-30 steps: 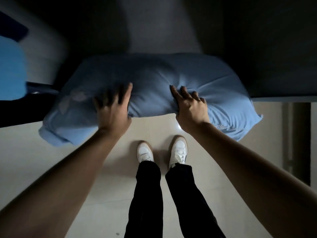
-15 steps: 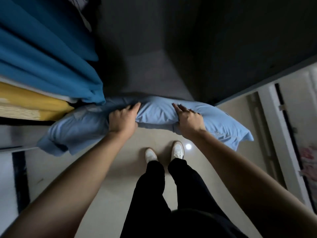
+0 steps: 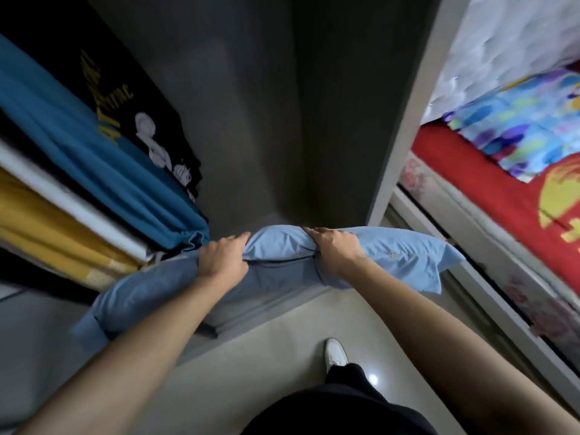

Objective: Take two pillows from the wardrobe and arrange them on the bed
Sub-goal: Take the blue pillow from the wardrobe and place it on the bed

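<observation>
Status: early stage. I have one pillow in hand at the open wardrobe, above its floor; none is on the bed yet. The left hand and right hand each have fingers closed on the pillow's top edge. Remaining: fetch the second pillow, carry both, arrange them. Count: one pillow visible, two hands, one shoe.

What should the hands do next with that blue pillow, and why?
Probably lift the pillow out and swing it right, toward the bed. Both the left hand and right hand already grip its top edge, and it hangs at the wardrobe opening, off the bed.
</observation>
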### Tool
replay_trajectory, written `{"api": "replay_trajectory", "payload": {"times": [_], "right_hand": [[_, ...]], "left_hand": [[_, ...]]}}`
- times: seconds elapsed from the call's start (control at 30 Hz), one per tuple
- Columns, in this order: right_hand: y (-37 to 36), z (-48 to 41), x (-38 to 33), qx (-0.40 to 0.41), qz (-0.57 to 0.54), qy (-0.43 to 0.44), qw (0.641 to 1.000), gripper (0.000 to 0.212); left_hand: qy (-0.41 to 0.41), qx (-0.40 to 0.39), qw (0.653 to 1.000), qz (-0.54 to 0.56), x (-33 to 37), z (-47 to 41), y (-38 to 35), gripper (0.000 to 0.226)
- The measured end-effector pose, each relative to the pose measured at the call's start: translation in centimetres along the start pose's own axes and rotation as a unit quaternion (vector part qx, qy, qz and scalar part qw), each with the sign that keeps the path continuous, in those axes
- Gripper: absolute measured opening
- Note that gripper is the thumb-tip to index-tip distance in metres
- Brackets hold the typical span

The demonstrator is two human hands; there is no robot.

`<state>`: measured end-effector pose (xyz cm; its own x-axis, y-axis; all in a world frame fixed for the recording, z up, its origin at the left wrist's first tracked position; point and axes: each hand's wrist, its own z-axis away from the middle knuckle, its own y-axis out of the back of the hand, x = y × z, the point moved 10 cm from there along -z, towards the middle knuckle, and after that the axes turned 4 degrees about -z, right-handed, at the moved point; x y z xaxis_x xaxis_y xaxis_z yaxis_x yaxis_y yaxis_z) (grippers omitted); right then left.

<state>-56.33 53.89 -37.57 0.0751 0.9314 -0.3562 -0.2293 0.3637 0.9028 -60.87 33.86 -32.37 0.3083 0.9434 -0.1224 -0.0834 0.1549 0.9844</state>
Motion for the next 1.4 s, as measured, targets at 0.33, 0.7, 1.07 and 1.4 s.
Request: {"api": "replay_trajectory", "payload": {"times": [0.33, 0.7, 1.07, 1.4], "right_hand": [[4.8, 17.6, 5.7, 0.082, 0.047, -0.142, 0.985, 0.068], [13.0, 35.0, 21.2, 0.186, 0.061, -0.283, 0.939, 0.067], [21.6, 43.0, 37.0, 0.289, 0.095, -0.375, 0.876, 0.057], [29.3, 34.9, 43.9, 0.325, 0.111, -0.348, 0.872, 0.055]], "left_hand": [[-0.188, 0.035, 0.979, 0.071, 12.1, 7.0, 3.9, 0.045], [-0.368, 0.103, 0.919, 0.095, 35.2, 11.9, 12.1, 0.043], [-0.438, 0.211, 0.870, 0.080, 55.0, 12.0, 21.0, 0.054], [-0.403, 0.279, 0.864, 0.111, 59.4, 1.9, 26.1, 0.065]]}}
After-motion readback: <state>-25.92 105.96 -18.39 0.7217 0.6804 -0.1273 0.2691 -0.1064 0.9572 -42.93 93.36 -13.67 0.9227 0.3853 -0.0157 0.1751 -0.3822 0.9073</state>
